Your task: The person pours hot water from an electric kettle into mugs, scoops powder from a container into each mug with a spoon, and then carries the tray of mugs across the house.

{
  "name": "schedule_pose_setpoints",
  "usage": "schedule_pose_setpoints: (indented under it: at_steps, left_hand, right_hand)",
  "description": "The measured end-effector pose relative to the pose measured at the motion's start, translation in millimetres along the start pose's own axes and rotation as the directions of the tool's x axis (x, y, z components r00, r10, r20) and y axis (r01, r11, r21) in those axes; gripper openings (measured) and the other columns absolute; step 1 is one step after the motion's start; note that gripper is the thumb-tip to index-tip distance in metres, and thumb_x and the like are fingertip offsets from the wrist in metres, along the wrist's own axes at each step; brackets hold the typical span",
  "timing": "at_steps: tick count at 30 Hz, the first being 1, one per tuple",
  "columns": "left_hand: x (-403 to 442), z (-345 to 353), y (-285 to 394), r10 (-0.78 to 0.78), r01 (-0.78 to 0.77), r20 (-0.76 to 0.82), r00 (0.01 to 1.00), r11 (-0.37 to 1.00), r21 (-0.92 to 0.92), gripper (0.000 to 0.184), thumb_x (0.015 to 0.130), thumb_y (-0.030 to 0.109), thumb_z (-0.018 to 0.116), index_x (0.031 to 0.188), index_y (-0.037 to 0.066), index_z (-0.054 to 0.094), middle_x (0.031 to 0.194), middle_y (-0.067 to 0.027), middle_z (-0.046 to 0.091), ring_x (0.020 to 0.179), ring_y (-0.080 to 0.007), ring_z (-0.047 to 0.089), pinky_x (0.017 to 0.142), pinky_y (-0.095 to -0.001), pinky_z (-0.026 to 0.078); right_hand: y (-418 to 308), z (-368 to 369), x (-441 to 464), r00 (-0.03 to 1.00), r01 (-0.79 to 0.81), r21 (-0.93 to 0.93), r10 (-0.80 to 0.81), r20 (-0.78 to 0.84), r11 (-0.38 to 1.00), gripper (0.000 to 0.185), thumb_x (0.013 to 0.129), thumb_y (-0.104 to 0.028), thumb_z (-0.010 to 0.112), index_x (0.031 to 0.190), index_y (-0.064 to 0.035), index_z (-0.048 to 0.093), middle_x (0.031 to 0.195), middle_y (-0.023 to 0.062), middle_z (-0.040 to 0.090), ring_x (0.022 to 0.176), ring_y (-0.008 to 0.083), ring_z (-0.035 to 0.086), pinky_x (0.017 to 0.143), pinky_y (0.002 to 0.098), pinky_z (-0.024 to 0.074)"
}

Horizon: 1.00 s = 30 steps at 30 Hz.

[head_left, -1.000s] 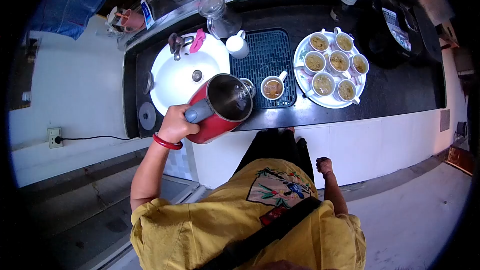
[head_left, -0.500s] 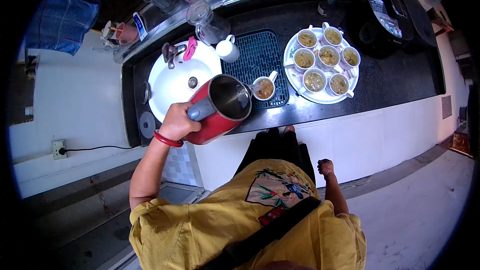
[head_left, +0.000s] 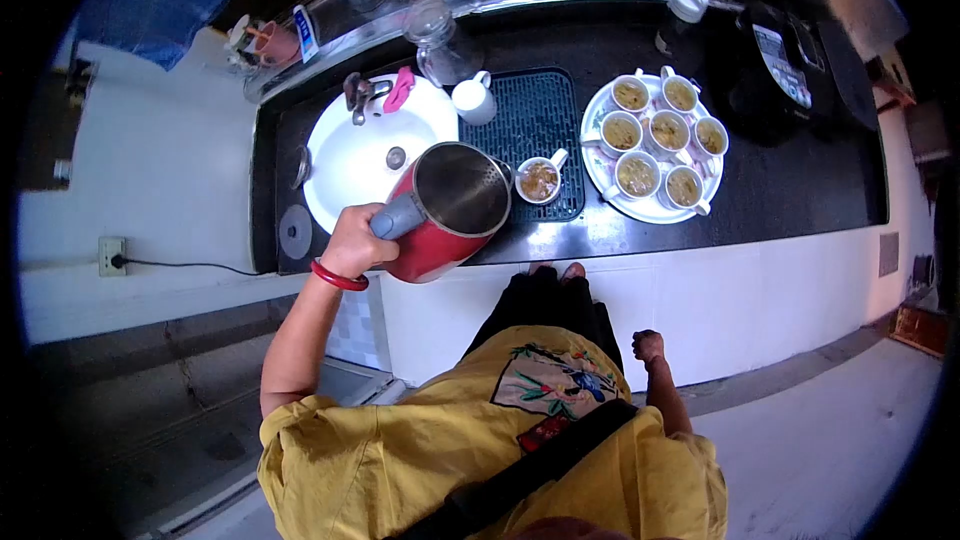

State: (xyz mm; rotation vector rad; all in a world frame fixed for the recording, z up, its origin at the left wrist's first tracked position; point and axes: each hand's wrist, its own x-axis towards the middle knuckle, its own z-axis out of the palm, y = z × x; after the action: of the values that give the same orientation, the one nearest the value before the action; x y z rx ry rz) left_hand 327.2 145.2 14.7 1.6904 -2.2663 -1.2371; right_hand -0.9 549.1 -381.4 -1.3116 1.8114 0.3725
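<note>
My left hand (head_left: 355, 242) is closed round the grey handle of a red electric kettle (head_left: 450, 230), which is tilted, its lidless steel inside showing. The spout is beside a white cup (head_left: 538, 181) holding brownish bits in liquid; no stream shows between them. That cup stands on a dark ribbed drain mat (head_left: 548, 105), handle pointing away to the right. To the right, a round white tray (head_left: 620, 205) carries several similar cups with liquid and bits in them. My right hand (head_left: 648, 346) hangs low by my side, away from the counter, fingers curled and nothing visible in them.
A white basin (head_left: 335, 165) with a tap (head_left: 362, 97) and a pink cloth (head_left: 399, 89) lies left. Behind the mat stand a white mug (head_left: 474, 100) and a glass jar (head_left: 445, 45). A black appliance (head_left: 775, 70) and a white-capped bottle (head_left: 682, 15) are at the back right.
Water was running from the kettle's spout into the cup on the mat; the stream is gone and the kettle is tipped less. The whole view has shifted slightly.
</note>
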Motion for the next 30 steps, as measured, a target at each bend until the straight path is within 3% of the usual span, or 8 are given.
schedule_pose_setpoints:
  at_steps: [1, 5, 12, 18, 19, 21, 25, 30]
  left_hand:
    - [-2.8, 2.7, -11.0, 0.054, -0.056, -0.028, 0.998, 0.993, -0.103, 0.024, 0.051, 0.007, 0.059, 0.071, -0.005, 0.058, 0.059, -0.0044, 0.054, 0.055, -0.0126, 0.051, 0.053, -0.0264, 0.043]
    - [-20.9, -3.0, -24.0, -0.024, -0.001, -0.055, 0.998, 0.911, -0.413, 0.021, 0.054, 0.003, 0.058, 0.073, -0.004, 0.056, 0.056, -0.0028, 0.051, 0.049, -0.0102, 0.048, 0.044, -0.0242, 0.039]
    - [-46.9, -27.9, -86.5, -0.069, -0.099, -0.246, 0.967, 0.786, -0.610, 0.014, 0.055, 0.001, 0.056, 0.069, -0.003, 0.054, 0.055, -0.0017, 0.049, 0.047, -0.0089, 0.047, 0.040, -0.0225, 0.036]
    - [-67.5, -79.4, -156.8, -0.208, -0.134, -0.401, 0.892, 0.725, -0.676, 0.021, 0.053, 0.002, 0.056, 0.074, -0.001, 0.057, 0.060, 0.0008, 0.052, 0.051, -0.0068, 0.047, 0.046, -0.0205, 0.037]
    - [-69.4, -89.7, -170.1, -0.213, -0.135, -0.400, 0.891, 0.718, -0.683, 0.021, 0.053, 0.002, 0.056, 0.074, -0.001, 0.057, 0.060, 0.0008, 0.052, 0.051, -0.0068, 0.047, 0.046, -0.0205, 0.037]
    - [-76.0, -114.9, -197.8, -0.267, -0.152, -0.462, 0.846, 0.710, -0.688, 0.022, 0.052, 0.003, 0.056, 0.074, 0.000, 0.056, 0.060, -0.0002, 0.053, 0.051, -0.0077, 0.049, 0.045, -0.0204, 0.037]
    - [-78.0, -146.4, -286.7, -0.369, -0.180, -0.553, 0.747, 0.689, -0.702, 0.023, 0.050, 0.004, 0.055, 0.072, 0.000, 0.056, 0.059, -0.0002, 0.053, 0.050, -0.0078, 0.050, 0.044, -0.0203, 0.037]
    - [-74.8, -173.0, -368.8, -0.427, -0.181, -0.639, 0.640, 0.724, -0.665, 0.020, 0.053, 0.005, 0.060, 0.071, 0.000, 0.057, 0.065, 0.0013, 0.054, 0.060, -0.0065, 0.048, 0.056, -0.0211, 0.040]
  right_hand:
    - [1.2, -2.0, 1.0, 0.997, -0.068, 0.213, 0.060, 0.044, 0.975, 0.013, 0.065, -0.016, 0.056, 0.074, -0.0117, 0.065, 0.079, 0.0095, 0.064, 0.077, 0.0246, 0.062, 0.064, 0.0345, 0.0495]
    - [35.0, 40.8, 34.8, 0.984, 0.140, -0.059, -0.145, -0.105, 0.988, 0.020, 0.080, -0.022, 0.047, 0.063, -0.0191, 0.057, 0.059, -0.0016, 0.059, 0.057, 0.0155, 0.057, 0.047, 0.0326, 0.0454]
    - [-16.0, -44.8, 29.9, 0.946, 0.323, -0.069, -0.323, 0.008, 0.944, 0.015, 0.076, -0.017, 0.052, 0.062, -0.0118, 0.056, 0.058, 0.0028, 0.057, 0.052, 0.0156, 0.056, 0.045, 0.0311, 0.0441]
    - [-165.7, -143.1, 28.9, 0.978, 0.202, 0.357, -0.207, -0.023, 0.912, 0.013, 0.075, -0.011, 0.053, 0.069, -0.0010, 0.059, 0.062, 0.0092, 0.058, 0.054, 0.0172, 0.056, 0.049, 0.0294, 0.0448]
    - [-193.8, -151.5, 29.8, 0.990, 0.134, 0.491, -0.137, -0.028, 0.861, 0.015, 0.075, -0.013, 0.056, 0.078, 0.0011, 0.061, 0.069, 0.0134, 0.061, 0.064, 0.0218, 0.060, 0.060, 0.0298, 0.0464]
    - [-255.3, -165.3, 43.8, 0.969, 0.229, 0.441, -0.246, -0.019, 0.868, 0.017, 0.077, -0.016, 0.057, 0.086, -0.0033, 0.063, 0.079, 0.0154, 0.062, 0.075, 0.0268, 0.061, 0.069, 0.0312, 0.0464]
    - [-398.8, -195.9, 72.5, 0.899, 0.406, 0.461, -0.435, -0.047, 0.789, 0.017, 0.076, -0.018, 0.060, 0.081, -0.0015, 0.059, 0.072, 0.0104, 0.059, 0.069, 0.0161, 0.056, 0.066, 0.0297, 0.0444]
    - [-567.2, -231.6, 115.4, 0.803, 0.594, 0.255, -0.582, -0.128, 0.763, 0.018, 0.080, -0.021, 0.055, 0.085, -0.0033, 0.059, 0.077, 0.0148, 0.059, 0.072, 0.0292, 0.058, 0.066, 0.0344, 0.0452]
